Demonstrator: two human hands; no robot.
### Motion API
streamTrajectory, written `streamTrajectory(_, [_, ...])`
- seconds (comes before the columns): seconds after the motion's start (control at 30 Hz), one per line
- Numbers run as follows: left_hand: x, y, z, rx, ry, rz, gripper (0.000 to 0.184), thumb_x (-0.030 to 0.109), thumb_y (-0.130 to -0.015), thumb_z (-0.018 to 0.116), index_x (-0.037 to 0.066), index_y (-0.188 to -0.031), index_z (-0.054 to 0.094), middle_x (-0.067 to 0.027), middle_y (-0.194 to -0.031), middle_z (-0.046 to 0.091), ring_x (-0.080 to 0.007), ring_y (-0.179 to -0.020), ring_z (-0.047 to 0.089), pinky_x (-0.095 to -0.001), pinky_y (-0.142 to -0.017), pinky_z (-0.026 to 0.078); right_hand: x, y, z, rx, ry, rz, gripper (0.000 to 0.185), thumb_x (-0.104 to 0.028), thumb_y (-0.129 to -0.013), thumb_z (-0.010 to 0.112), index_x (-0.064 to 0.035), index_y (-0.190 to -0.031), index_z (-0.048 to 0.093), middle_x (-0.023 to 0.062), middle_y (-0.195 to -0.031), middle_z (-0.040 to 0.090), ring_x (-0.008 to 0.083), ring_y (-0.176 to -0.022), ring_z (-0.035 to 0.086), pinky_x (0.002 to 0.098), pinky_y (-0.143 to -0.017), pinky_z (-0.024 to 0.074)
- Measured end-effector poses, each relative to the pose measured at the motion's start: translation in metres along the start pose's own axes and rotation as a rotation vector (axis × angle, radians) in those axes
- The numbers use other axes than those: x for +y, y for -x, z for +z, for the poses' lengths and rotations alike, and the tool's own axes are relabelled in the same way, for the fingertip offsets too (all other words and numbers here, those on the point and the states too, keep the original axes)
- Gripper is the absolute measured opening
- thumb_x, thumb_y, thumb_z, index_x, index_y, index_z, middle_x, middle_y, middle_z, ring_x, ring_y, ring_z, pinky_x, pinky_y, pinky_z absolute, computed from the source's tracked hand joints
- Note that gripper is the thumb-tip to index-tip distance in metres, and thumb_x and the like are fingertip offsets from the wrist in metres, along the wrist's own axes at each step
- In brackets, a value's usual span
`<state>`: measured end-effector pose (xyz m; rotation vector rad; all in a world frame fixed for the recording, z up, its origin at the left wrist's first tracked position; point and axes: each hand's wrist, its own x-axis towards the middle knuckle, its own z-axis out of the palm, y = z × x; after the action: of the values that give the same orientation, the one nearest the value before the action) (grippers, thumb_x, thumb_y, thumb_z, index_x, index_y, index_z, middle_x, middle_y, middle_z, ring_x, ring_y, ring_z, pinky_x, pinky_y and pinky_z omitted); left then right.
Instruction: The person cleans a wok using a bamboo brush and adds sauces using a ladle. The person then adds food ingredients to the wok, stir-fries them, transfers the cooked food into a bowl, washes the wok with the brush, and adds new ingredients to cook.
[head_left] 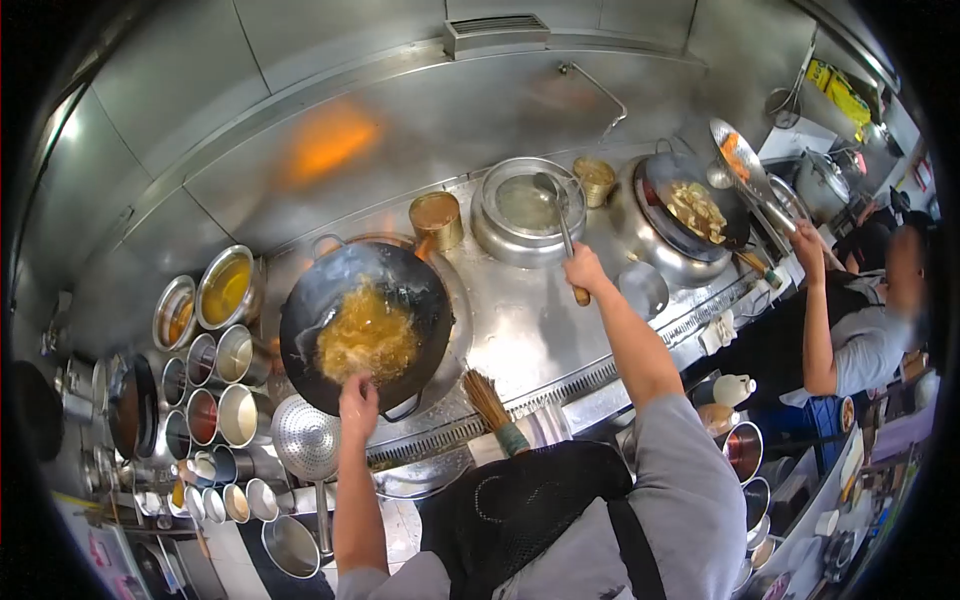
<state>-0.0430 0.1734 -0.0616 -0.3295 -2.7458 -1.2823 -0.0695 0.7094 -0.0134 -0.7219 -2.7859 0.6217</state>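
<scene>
My left hand (pixel 358 408) is over the near rim of a black wok (pixel 300 345), its fingers pressed together; whether they hold anything is too small to tell. Bubbling golden liquid with food (pixel 370 335) fills the middle of this wok, and flames show behind it. In my right hand (pixel 584 270) is the wooden-ended handle of a ladle (pixel 568 235). The ladle's bowl rests over a round metal pot of water (pixel 520 204) at the back centre. A tin can (pixel 436 220) stands between wok and pot.
At right, a co-worker (pixel 850 340) holds a strainer with orange food (pixel 738 155) beside a second wok (pixel 740 220). A bamboo brush (pixel 490 400) lies at the stove's front edge. A perforated skimmer (pixel 306 437) and several metal containers (pixel 240 415) stand left.
</scene>
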Motion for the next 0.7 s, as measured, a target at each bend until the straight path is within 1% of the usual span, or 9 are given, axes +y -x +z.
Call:
streamTrajectory(0.07, [0.029, 0.028, 0.0, -0.026, 0.058, 0.058, 0.02, 0.002, -0.085, 0.061, 0.003, -0.106, 0.064, -0.0177, -0.103, 0.066, -0.0353, -0.099, 0.064, -0.0415, -0.089, 0.05, -0.009, -0.005, -0.016, -0.384, -0.883, 0.347, 0.012, -0.012, -0.089, 0.058, -0.0006, -0.089, 0.053, 0.0116, -0.072, 0.063, 0.0257, -0.058, 0.063, 0.0379, -0.054, 0.0539])
streamTrajectory(0.1, [0.035, 0.04, 0.004, -0.032, 0.06, 0.077, 0.021, 0.002, -0.085, 0.061, 0.004, -0.106, 0.064, -0.0174, -0.103, 0.066, -0.0355, -0.1, 0.063, -0.0415, -0.089, 0.05, -0.014, -0.001, -0.023, -0.388, -0.881, 0.342, 0.012, -0.012, -0.089, 0.058, -0.0006, -0.089, 0.053, 0.0116, -0.072, 0.063, 0.0257, -0.058, 0.063, 0.0379, -0.054, 0.0539])
streamTrajectory(0.17, [0.046, 0.057, 0.009, -0.045, 0.041, 0.129, 0.022, 0.001, -0.084, 0.061, 0.005, -0.106, 0.064, -0.0169, -0.103, 0.065, -0.0358, -0.101, 0.062, -0.0415, -0.09, 0.049, -0.024, 0.015, -0.039, -0.506, -1.531, 0.498, 0.021, -0.012, -0.093, 0.055, -0.0072, -0.074, 0.047, -0.0003, -0.062, 0.048, 0.012, -0.05, 0.048, 0.0267, -0.043, 0.0434])
streamTrajectory(0.27, [0.047, 0.068, 0.018, -0.052, 0.008, 0.2, 0.025, 0.003, -0.083, 0.063, 0.006, -0.108, 0.063, -0.0165, -0.104, 0.065, -0.0363, -0.1, 0.061, -0.0427, -0.089, 0.049, -0.044, 0.054, -0.077, -0.718, -1.626, 0.42, 0.025, -0.011, -0.096, 0.052, -0.0097, -0.072, 0.045, -0.0022, -0.06, 0.044, 0.0112, -0.049, 0.047, 0.0255, -0.043, 0.0415])
streamTrajectory(0.33, [0.047, 0.069, 0.024, -0.027, -0.031, 0.242, 0.026, 0.006, -0.083, 0.064, 0.007, -0.108, 0.064, -0.0148, -0.101, 0.065, -0.0352, -0.098, 0.06, -0.0437, -0.085, 0.048, -0.054, 0.081, -0.083, -0.702, -1.684, 0.349, 0.024, -0.013, -0.098, 0.051, -0.0092, -0.074, 0.046, -0.0042, -0.06, 0.042, 0.0082, -0.051, 0.047, 0.0228, -0.043, 0.04])
streamTrajectory(0.47, [0.046, 0.067, 0.034, -0.047, -0.263, 0.265, 0.028, 0.021, -0.085, 0.067, 0.007, -0.11, 0.065, -0.0133, -0.095, 0.065, -0.0339, -0.092, 0.059, -0.0467, -0.086, 0.043, -0.104, 0.14, -0.118, -0.938, -1.879, 0.501, 0.018, -0.011, -0.097, 0.052, -0.0066, -0.081, 0.049, -0.0042, -0.066, 0.043, 0.003, -0.054, 0.046, 0.0193, -0.044, 0.042])
streamTrajectory(0.6, [0.028, 0.066, 0.053, -0.08, -0.298, 0.178, 0.028, 0.024, -0.088, 0.065, 0.006, -0.109, 0.064, -0.0129, -0.096, 0.064, -0.0331, -0.094, 0.057, -0.0478, -0.088, 0.041, -0.139, 0.182, -0.104, -1.058, -1.977, 0.598, 0.007, -0.008, -0.096, 0.055, -0.0065, -0.09, 0.052, -0.0026, -0.074, 0.045, -0.0002, -0.054, 0.045, 0.0167, -0.043, 0.0424])
streamTrajectory(0.67, [0.026, 0.069, 0.053, -0.058, -0.302, 0.226, 0.027, 0.023, -0.089, 0.063, 0.005, -0.109, 0.063, -0.0135, -0.104, 0.062, -0.0332, -0.099, 0.055, -0.0484, -0.087, 0.041, -0.152, 0.195, -0.073, -1.137, -1.996, 0.64, 0.003, -0.007, -0.096, 0.056, -0.0084, -0.094, 0.054, -0.0018, -0.076, 0.047, -0.0004, -0.054, 0.046, 0.0167, -0.043, 0.0419])
streamTrajectory(0.7, [0.032, 0.077, 0.047, -0.069, -0.267, 0.221, 0.043, 0.022, -0.086, 0.067, 0.003, -0.122, 0.056, -0.0167, -0.119, 0.056, -0.0365, -0.111, 0.051, -0.0497, -0.094, 0.04, -0.16, 0.202, -0.054, -1.175, -1.989, 0.648, 0.003, -0.007, -0.095, 0.057, -0.008, -0.095, 0.054, -0.0014, -0.076, 0.048, 0.0, -0.055, 0.047, 0.0173, -0.044, 0.0418])
